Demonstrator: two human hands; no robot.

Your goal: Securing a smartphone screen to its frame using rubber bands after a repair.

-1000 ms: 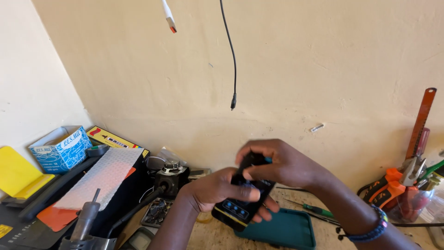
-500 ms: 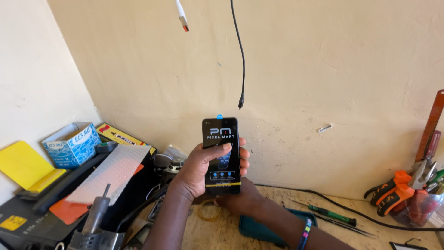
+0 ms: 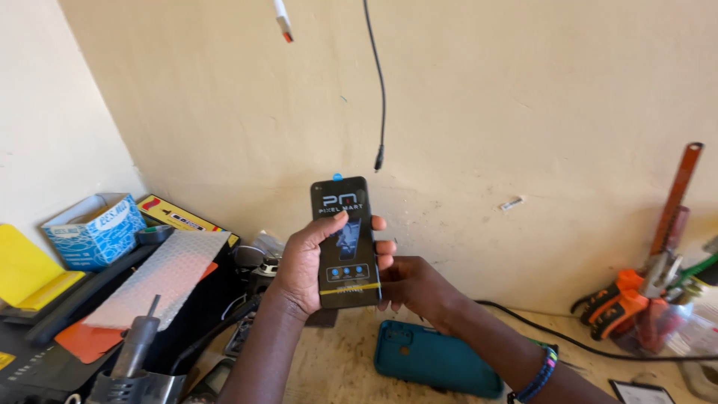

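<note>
This is a small repair workshop. Pliers [image 3: 617, 305] and a soldering tool [image 3: 138, 348] lie on a cluttered wooden bench [image 3: 340, 359]. Charging cables [image 3: 380, 82] hang on the wall.

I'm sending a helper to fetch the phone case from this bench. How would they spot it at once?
Start at the wooden bench top below the tan wall. Just under the raised black phone in the left hand lies the teal phone case, flat. It is the only teal, rounded rectangle there.
</note>
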